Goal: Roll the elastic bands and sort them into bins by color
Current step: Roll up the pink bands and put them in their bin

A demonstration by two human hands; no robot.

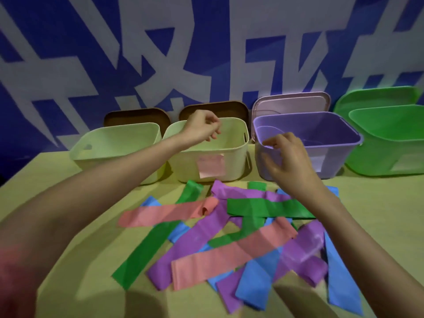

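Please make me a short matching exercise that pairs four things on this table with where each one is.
Things:
1. purple bin
2. green bin
3. left hand
4. pile of bands

Places:
A. farthest right in the row of bins
B. on the table in front of the bins
C. over the cream bin with the pink label
D. between that cream bin and the green bin

Pairs: 1-D, 2-A, 3-C, 4-B
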